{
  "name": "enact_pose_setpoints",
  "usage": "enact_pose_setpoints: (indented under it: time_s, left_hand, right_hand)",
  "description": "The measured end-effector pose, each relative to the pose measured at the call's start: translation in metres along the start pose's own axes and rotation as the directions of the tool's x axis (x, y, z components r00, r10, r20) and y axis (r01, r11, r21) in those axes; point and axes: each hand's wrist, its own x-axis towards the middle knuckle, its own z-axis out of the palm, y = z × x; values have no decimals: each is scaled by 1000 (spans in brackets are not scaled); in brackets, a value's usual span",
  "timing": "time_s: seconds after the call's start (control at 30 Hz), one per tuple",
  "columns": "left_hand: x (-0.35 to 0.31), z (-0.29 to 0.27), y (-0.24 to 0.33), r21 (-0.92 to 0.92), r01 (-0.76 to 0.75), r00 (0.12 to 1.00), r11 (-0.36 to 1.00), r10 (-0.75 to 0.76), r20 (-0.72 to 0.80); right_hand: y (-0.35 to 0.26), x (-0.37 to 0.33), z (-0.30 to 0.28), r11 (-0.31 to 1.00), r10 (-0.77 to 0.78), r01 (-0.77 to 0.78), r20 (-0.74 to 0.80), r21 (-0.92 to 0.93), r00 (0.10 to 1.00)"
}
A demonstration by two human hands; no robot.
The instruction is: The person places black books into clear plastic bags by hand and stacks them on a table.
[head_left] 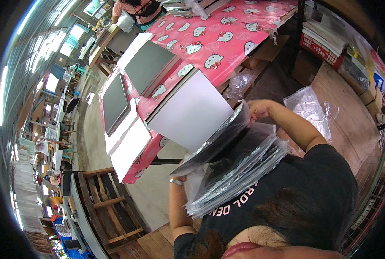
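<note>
A dark sheet in a clear plastic sleeve point(220, 140) is held up in front of my chest, tilted, by its two ends. My right hand point(258, 110) is closed on its far right corner. At its near left end, my left hand point(181, 177) grips the edge, its fingers mostly hidden behind the plastic. Between this sheet and my body leans a thick bundle of clear plastic sleeves point(248, 175), several with dark sheets inside. Just beyond, a stack of boards with a white top point(194, 108) lies on the table's near edge.
The table has a pink patterned cover point(235, 56). On it lie a large dark-topped stack point(149, 64), a smaller dark stack point(115, 103) and white sheets point(129, 144). A wooden pallet point(110, 203) stands lower left, a red basket point(320, 49) at right. Another person point(142, 11) sits beyond.
</note>
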Motion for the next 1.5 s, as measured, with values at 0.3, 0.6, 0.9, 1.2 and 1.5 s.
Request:
enact_pose_setpoints:
  time_s: [0.3, 0.6, 0.9, 1.2, 1.5]
  left_hand:
    - [76, -62, -104, 207, 209, 978, 956, -200, -63]
    - [-63, 78, 136, 355, -678, 713, 644, 695, 99]
    - [-66, 143, 146, -102, -834, 550, 542, 832, -68]
    - [-59, 148, 137, 147, -879, 424, 453, 885, -192]
    - [-48, 163, 119, 115, -874, 444, 472, 873, -202]
  right_hand:
    - [69, 25, -113, 669, 422, -548, -350, -503, 836]
    - [-150, 58, 137, 456, -389, 456, 289, -764, 875]
    - [-134, 60, 212, 408, -625, 524, 190, -748, 757]
    - [-129, 51, 218, 425, -636, 401, 47, -812, 770]
    - [-106, 57, 214, 601, -752, 681, -8, -418, 659]
